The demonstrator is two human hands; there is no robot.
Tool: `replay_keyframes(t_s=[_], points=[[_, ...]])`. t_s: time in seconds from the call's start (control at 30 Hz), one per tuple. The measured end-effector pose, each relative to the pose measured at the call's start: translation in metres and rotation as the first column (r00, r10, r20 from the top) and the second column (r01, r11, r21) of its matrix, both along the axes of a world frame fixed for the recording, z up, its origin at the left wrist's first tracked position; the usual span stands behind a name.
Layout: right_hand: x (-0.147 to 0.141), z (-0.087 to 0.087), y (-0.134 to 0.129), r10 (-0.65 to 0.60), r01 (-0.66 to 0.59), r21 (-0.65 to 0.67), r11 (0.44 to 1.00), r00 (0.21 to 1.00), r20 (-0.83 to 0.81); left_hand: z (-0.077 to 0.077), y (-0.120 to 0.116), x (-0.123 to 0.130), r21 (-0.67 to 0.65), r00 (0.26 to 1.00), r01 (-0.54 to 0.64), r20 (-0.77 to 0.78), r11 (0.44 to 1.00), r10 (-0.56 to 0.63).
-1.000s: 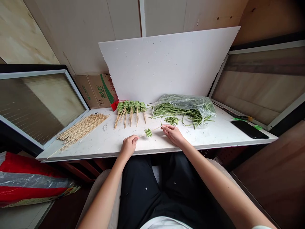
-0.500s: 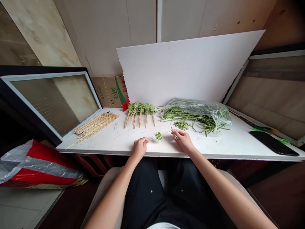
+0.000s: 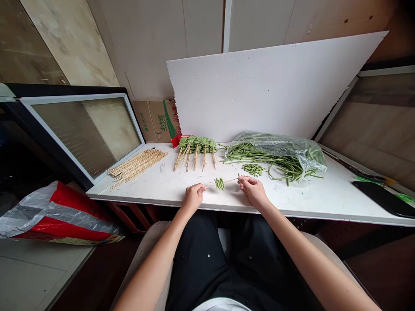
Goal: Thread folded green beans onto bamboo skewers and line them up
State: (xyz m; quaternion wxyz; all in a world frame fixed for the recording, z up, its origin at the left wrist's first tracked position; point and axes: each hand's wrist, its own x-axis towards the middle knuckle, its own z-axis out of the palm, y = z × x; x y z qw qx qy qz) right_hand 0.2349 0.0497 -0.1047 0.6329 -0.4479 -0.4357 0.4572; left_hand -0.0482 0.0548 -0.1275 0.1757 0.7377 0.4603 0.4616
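My left hand [image 3: 193, 195] pinches one end of a thin wooden skewer [image 3: 231, 180] above the white table's front part. Several short green bean pieces [image 3: 219, 184] sit side by side on the skewer between my hands. At its other end, my right hand [image 3: 253, 190] has its fingers closed on a small green bean piece [image 3: 239, 175] at the tip. Behind my right hand lies a small pile of cut bean pieces [image 3: 253, 169]. Filled bean skewers [image 3: 197, 147] are stacked at the back, their sticks pointing towards me.
Bare skewers [image 3: 138, 166] lie at the left of the table [image 3: 175, 190]. Long beans [image 3: 279, 162] spill from a clear plastic bag [image 3: 285, 144] at the right. A black phone [image 3: 384, 198] lies far right. A white board [image 3: 259, 95] and a cardboard box [image 3: 157, 121] stand behind.
The view has shifted, so the table and its contents appear a little further right. Both hands keep their hold, and the skewer between them shows more clearly.
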Motion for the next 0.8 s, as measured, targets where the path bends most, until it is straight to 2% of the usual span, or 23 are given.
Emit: replay_keyframes(t_s=[0.13,0.27,0.43,0.8], points=[[-0.001,-0.004,0.001,0.002,-0.002,0.021,1.000,1.000,0.000,0.002,-0.003,0.002,0.001,1.000,0.009,-0.016,1.000,-0.009],[-0.017,-0.006,-0.005,0.071,-0.078,0.047,0.996,0.989,0.127,0.002,-0.007,0.011,-0.014,0.998,0.059,0.007,0.998,-0.059],[-0.036,0.000,-0.015,0.084,-0.085,0.018,0.996,0.994,0.077,0.004,-0.010,0.017,-0.011,0.998,0.057,0.033,0.998,-0.056],[-0.037,0.000,-0.016,0.096,-0.101,0.047,0.994,0.990,0.105,0.004,-0.009,0.013,0.020,0.999,0.019,-0.029,1.000,-0.019]])
